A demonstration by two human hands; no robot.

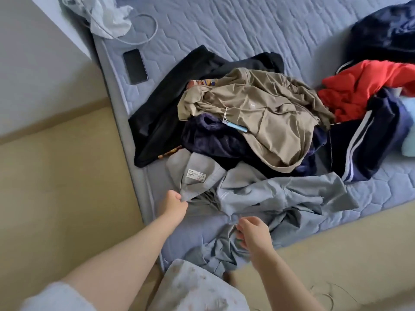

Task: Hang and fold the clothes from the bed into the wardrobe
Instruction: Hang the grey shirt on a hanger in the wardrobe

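A crumpled grey garment (265, 194) with a white label lies at the near corner of the blue quilted mattress (247, 25). My left hand (173, 204) pinches its collar edge just below the label. My right hand (252, 232) grips a bunched fold of the same garment nearer to me. Behind it sits a pile of clothes: a khaki garment (258, 113) with a hanging tag on top, a dark purple fleece (215, 140) under it, a black garment (170, 104) to the left, navy striped trousers (368, 140) and a red garment (359, 88) to the right.
A black phone (135, 66) lies near the mattress's left edge, with a white cable and crumpled white plastic bag (107, 19) beyond it. A dark navy blanket (386, 34) lies at the far right. Beige floor (62, 176) surrounds the mattress corner.
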